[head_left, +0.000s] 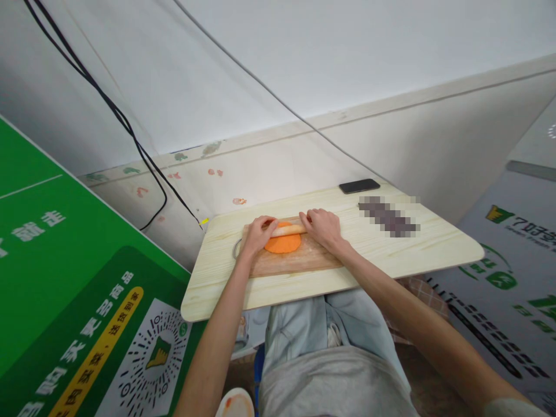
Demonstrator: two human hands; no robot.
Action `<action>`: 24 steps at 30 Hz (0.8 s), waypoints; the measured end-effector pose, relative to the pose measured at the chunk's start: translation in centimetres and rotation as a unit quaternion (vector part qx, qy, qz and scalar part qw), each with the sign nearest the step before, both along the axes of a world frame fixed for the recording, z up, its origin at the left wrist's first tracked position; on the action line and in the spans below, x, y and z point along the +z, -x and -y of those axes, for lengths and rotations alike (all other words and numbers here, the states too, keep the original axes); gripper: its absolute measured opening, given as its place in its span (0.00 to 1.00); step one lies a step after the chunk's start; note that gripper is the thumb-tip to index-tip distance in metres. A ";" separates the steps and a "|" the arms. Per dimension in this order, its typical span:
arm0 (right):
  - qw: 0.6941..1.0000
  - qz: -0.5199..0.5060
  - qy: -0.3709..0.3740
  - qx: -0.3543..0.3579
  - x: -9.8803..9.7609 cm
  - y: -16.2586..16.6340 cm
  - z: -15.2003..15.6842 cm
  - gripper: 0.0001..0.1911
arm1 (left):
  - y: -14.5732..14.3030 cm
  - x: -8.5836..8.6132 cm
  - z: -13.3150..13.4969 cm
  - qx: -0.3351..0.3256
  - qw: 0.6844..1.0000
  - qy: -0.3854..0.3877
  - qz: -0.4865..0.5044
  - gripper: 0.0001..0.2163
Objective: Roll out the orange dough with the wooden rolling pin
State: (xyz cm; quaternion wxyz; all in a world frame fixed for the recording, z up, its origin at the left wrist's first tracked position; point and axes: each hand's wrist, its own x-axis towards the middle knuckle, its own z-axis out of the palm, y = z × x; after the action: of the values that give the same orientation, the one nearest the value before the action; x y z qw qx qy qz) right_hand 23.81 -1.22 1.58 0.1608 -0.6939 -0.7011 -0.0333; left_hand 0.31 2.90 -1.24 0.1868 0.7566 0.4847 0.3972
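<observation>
A flat orange disc of dough (282, 244) lies on a brown wooden cutting board (299, 262) on a pale wooden table (417, 243). A wooden rolling pin (288, 230) rests across the far edge of the dough. My left hand (258, 233) presses on the pin's left end, fingers curled over it. My right hand (324, 227) covers the pin's right end the same way. Both hands hide the pin's ends.
A black phone (359, 186) lies at the table's far edge. A blurred patch (388, 216) sits right of the board. Black cables (130, 130) hang down the white wall. A green printed panel (65, 278) stands left, a printed box (512, 272) right.
</observation>
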 end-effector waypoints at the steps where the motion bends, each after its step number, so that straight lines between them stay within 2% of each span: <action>1: 1.000 -0.001 -0.003 0.004 0.1 0.0 0.0 0.31 | 0.0 -0.1 -0.1 0.001 1.000 0.002 0.016 0.09; 5: 1.000 -0.002 -0.004 0.020 0.2 0.2 0.2 0.31 | 0.1 -0.7 -0.5 0.014 0.999 -0.001 0.048 0.11; 9: 0.999 -0.009 0.008 0.029 0.3 0.2 0.4 0.30 | 0.1 -1.2 -1.0 0.067 0.997 -0.018 0.033 0.12; 12: 0.999 -0.009 0.003 0.031 0.1 0.2 0.5 0.27 | 0.1 -1.3 -1.0 0.126 0.992 -0.023 -0.016 0.10; 15: 0.999 0.009 -0.026 0.038 -0.2 0.2 0.5 0.23 | 0.0 -1.1 -0.8 0.167 0.980 0.001 -0.108 0.11; 19: 0.997 0.032 -0.035 0.060 -0.8 0.3 0.9 0.24 | 0.1 -0.7 0.0 0.147 0.963 0.040 -0.222 0.19; 24: 0.994 0.038 -0.053 0.093 -1.7 0.0 2.6 0.29 | 0.8 -0.5 1.8 0.108 0.952 0.030 -0.285 0.25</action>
State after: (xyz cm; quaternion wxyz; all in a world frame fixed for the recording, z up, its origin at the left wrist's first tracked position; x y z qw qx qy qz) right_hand 23.80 -3.81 -0.16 0.1729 -0.6145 -0.7655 -0.0812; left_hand -0.46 1.09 -1.78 0.0194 0.7757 0.6080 0.1680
